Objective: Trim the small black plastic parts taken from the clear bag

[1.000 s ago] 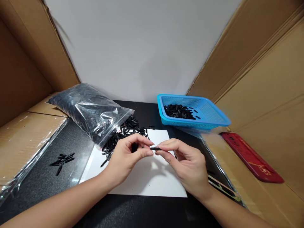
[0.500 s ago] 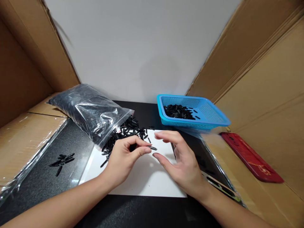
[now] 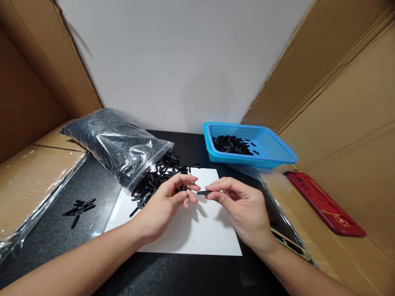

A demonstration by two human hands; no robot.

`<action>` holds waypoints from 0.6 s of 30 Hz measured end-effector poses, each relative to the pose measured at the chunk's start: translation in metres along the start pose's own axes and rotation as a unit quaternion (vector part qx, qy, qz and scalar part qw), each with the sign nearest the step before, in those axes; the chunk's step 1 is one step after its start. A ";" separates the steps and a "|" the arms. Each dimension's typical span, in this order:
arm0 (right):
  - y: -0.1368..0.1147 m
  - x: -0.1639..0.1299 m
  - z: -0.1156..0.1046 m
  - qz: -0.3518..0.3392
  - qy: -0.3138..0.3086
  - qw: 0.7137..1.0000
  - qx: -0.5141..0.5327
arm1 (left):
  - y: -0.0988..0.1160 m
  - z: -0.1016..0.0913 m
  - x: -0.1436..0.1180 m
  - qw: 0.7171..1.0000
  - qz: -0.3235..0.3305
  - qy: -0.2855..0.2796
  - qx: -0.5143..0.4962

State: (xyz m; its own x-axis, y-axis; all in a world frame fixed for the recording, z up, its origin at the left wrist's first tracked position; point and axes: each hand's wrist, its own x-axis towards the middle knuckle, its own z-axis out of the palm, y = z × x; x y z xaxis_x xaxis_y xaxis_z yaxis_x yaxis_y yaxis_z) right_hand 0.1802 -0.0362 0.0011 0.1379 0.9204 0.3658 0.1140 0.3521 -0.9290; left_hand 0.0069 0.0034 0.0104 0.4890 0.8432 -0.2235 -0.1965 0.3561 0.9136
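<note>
While a small black piece is pinched by the right hand, more pieces are held in the left hand — bare white sheet lies open below.

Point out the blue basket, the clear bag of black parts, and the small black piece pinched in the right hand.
blue basket (image 3: 279,155): head view, near right rim.
clear bag (image 3: 114,142): head view, middle of its bulging side.
small black piece (image 3: 203,192): head view, its exposed middle.
</note>
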 end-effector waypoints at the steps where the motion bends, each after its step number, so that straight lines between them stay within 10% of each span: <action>1: 0.000 0.000 0.000 0.008 0.002 1.000 0.005 | 0.000 0.000 0.000 1.000 0.007 -0.009 -0.010; 12: -0.001 0.007 0.002 0.182 -0.019 0.972 0.151 | 0.000 -0.002 0.001 0.999 0.003 -0.044 -0.003; 18: 0.003 0.004 -0.001 -0.009 -0.118 0.987 -0.108 | -0.003 -0.002 -0.001 0.996 0.014 -0.085 0.003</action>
State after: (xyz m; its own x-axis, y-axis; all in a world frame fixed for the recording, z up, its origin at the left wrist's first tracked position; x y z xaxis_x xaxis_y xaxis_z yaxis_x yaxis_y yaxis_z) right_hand 0.1822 -0.0317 -0.0005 -0.0952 0.9376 0.3345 0.3255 0.3469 -0.8796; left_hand 0.0049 0.0024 0.0075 0.6204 0.7721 -0.1376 -0.2068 0.3303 0.9210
